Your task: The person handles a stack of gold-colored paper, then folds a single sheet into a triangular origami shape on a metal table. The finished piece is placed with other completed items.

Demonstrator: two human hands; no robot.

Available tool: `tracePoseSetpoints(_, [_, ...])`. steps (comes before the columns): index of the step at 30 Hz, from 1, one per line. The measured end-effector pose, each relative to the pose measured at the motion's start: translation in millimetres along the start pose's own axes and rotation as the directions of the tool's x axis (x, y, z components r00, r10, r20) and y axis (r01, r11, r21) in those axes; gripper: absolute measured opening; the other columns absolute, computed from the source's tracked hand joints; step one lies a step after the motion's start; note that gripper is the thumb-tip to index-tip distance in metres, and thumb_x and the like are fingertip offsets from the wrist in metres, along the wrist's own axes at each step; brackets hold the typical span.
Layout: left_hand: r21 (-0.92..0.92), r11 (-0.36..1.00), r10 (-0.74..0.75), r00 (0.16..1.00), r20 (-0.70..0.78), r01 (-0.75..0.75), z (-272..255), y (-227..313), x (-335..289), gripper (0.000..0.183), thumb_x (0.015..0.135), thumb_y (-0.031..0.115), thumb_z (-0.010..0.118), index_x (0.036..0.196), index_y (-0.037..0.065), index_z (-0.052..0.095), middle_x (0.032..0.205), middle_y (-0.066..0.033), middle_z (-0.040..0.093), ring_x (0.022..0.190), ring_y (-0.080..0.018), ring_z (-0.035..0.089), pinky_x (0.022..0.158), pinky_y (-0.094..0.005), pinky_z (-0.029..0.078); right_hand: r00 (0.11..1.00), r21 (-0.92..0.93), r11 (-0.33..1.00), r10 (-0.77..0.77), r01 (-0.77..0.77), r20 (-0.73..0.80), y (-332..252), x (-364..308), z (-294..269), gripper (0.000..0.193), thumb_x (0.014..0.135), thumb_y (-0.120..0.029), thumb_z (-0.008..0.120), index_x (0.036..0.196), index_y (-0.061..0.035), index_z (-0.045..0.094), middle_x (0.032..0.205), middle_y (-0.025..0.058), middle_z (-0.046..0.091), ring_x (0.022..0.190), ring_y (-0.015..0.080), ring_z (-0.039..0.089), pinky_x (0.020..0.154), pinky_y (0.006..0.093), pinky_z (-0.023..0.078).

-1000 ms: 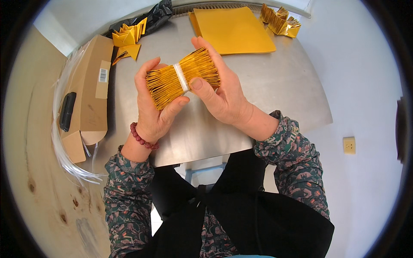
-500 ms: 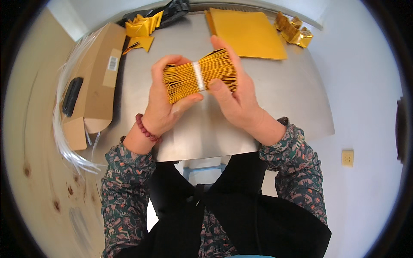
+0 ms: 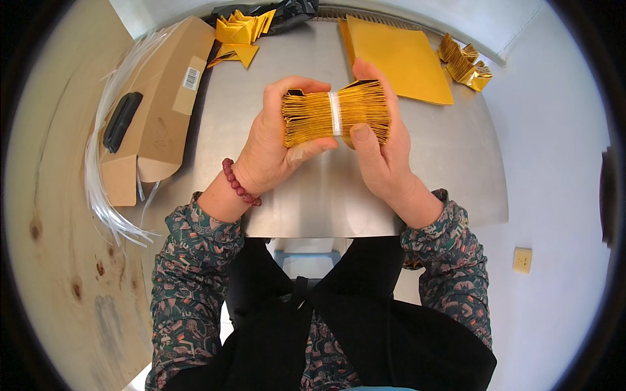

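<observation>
Between my two hands is a bundle of folded gold paper point(image 3: 304, 120), many thin layers cinched at the middle by a white band point(image 3: 335, 113). It flares toward both ends. My left hand point(image 3: 277, 130) wraps its left end, fingers over the far side and thumb along the near edge; a dark red bead bracelet circles that wrist. My right hand point(image 3: 386, 153) grips the right end, thumb pressed on the layered face near the band and fingers behind. The bundle is held above the metal table point(image 3: 313, 202).
A stack of flat gold sheets point(image 3: 398, 62) lies at the far right, beside crinkled folded gold pieces point(image 3: 466, 63). More folded gold pieces point(image 3: 241, 32) sit at the far left by a black plastic bag point(image 3: 293, 16). A cardboard box point(image 3: 160, 111) with white plastic strips point(image 3: 98, 163) stands left.
The view has shifted, so the table's contents appear farther right. Both hands still hold the banded bundle, which has turned from a slant to nearly level.
</observation>
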State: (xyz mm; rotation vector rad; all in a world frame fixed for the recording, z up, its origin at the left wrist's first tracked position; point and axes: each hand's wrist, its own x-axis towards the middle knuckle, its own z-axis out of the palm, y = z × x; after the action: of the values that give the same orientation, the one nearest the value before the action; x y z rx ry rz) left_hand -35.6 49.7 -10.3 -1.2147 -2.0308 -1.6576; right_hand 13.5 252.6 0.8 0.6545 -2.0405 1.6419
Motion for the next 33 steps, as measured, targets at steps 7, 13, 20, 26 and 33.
tracePoseSetpoints(7, [-0.080,0.976,-0.203,0.979,-0.026,0.200,-8.3,7.9,6.4,0.087,0.083,0.041,0.093,0.145,0.006,0.043,0.133,-0.0157,0.066,0.120,-0.0281,0.068,0.103,-0.0383,0.056,0.985,0.155,0.975,0.149,-0.160,0.082,-2.8,4.9,-5.2,0.077,0.100,-0.020,0.072,0.162,0.0045,0.032,0.157,0.0165,0.051,0.137,0.0208,0.056,0.113,0.0353,0.047])
tracePoseSetpoints(13, [-0.104,0.989,-0.103,0.995,-0.007,0.102,-16.0,15.5,6.9,0.099,0.075,0.038,0.099,0.150,0.001,0.046,0.135,-0.0156,0.067,0.121,-0.0250,0.068,0.108,-0.0379,0.052,0.937,0.476,0.812,0.340,-0.338,0.085,13.2,11.4,-19.3,0.063,0.100,-0.021,0.078,0.152,0.0007,0.049,0.140,0.0090,0.064,0.126,0.0175,0.062,0.108,0.0342,0.051])
tracePoseSetpoints(20, [-0.046,0.969,-0.242,0.970,-0.025,0.241,-15.7,26.3,5.8,0.073,0.078,0.032,0.096,0.134,-0.001,0.062,0.117,-0.0136,0.076,0.107,-0.0212,0.073,0.097,-0.0343,0.057,0.912,0.623,0.673,0.360,-0.398,0.195,26.7,11.8,-20.6,0.066,0.102,-0.032,0.075,0.153,0.0001,0.047,0.141,0.0098,0.063,0.129,0.0200,0.062,0.110,0.0361,0.051])
tracePoseSetpoints(26, [0.179,0.976,-0.114,0.991,-0.067,0.124,-17.0,36.8,2.4,0.059,0.078,0.023,0.094,0.125,-0.001,0.066,0.107,-0.0119,0.077,0.096,-0.0189,0.076,0.086,-0.0308,0.058,0.893,0.621,0.642,0.351,-0.449,0.283,27.8,11.7,-14.1,0.075,0.102,-0.046,0.072,0.155,-0.0015,0.045,0.146,0.0089,0.060,0.135,0.0205,0.059,0.112,0.0371,0.050])
tracePoseSetpoints(33, [0.283,0.953,0.118,0.993,-0.026,-0.106,-21.9,36.4,1.6,0.048,0.079,0.020,0.091,0.117,0.000,0.069,0.100,-0.0146,0.076,0.084,-0.0252,0.076,0.074,-0.0321,0.058,0.920,0.600,0.697,0.302,-0.393,0.251,32.4,9.0,-21.0,0.087,0.090,-0.048,0.085,0.153,-0.0010,0.046,0.142,0.0097,0.063,0.130,0.0211,0.063,0.110,0.0366,0.054])
